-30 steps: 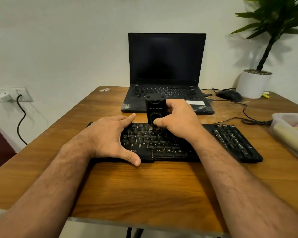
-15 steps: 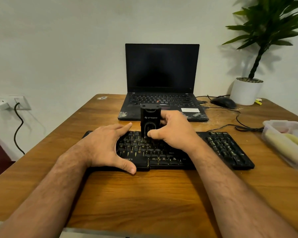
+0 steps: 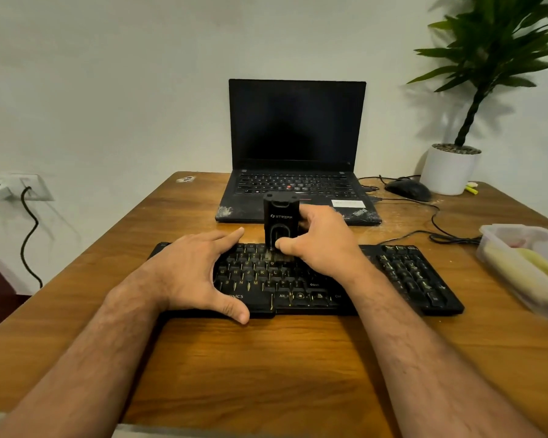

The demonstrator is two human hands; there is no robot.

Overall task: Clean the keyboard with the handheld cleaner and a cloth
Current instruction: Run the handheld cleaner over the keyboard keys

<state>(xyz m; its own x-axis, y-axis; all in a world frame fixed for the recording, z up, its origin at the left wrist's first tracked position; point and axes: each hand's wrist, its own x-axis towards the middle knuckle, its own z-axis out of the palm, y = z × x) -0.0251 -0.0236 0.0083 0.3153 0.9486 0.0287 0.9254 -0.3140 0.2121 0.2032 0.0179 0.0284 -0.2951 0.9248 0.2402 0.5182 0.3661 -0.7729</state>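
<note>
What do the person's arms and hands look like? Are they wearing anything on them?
Both arms are bare, with no sleeves showing, and both forearms are hairy. The left hand and the right hand wear no gloves. No watch, bracelet or ring shows on either one.

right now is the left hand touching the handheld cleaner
Apart. The head view shows a strip of keyboard between the left hand and the handheld cleaner, which the right hand grips.
</note>
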